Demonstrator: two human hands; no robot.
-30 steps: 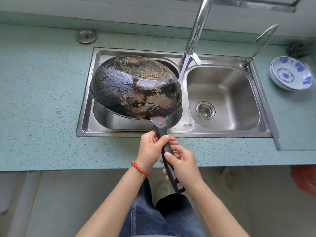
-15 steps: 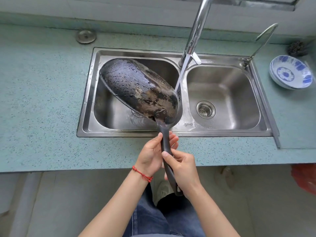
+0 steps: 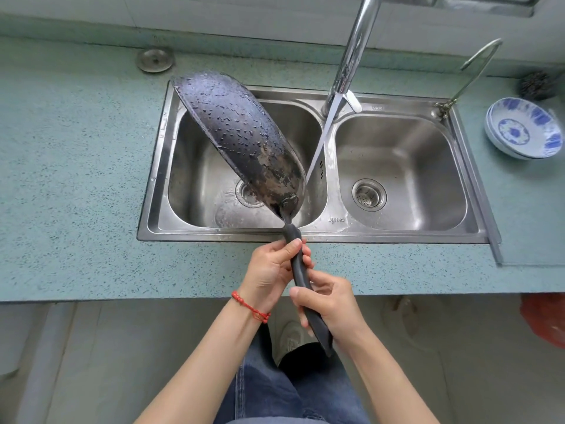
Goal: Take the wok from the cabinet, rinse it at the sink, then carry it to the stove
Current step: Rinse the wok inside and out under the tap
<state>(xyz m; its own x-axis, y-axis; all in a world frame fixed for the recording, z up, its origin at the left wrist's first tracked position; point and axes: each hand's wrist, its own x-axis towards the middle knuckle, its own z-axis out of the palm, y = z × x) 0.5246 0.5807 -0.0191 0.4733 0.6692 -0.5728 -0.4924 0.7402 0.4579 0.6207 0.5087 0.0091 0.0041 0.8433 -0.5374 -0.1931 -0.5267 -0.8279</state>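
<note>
The black wok [image 3: 241,139] is tipped up on edge over the left basin of the steel double sink [image 3: 330,237], its wet, scorched underside facing me. Its long dark handle [image 3: 301,276] runs back toward me across the counter edge. My left hand [image 3: 270,273] grips the handle near the wok. My right hand [image 3: 331,301] grips it lower down, toward its end. A thin stream of water [image 3: 319,148] falls from the tall chrome tap [image 3: 354,53] just right of the wok.
Stacked blue-and-white bowls [image 3: 522,128] sit on the green counter [image 3: 76,179] at the right, with a dark scrubber [image 3: 538,85] behind them. A small second tap [image 3: 470,71] stands at the sink's right rear corner. A round metal cap [image 3: 155,60] lies behind the left basin.
The wok has rolled from nearly bottom-up to steeply on edge, its rim swinging up and left. Both hands turned the handle and kept their hold.
</note>
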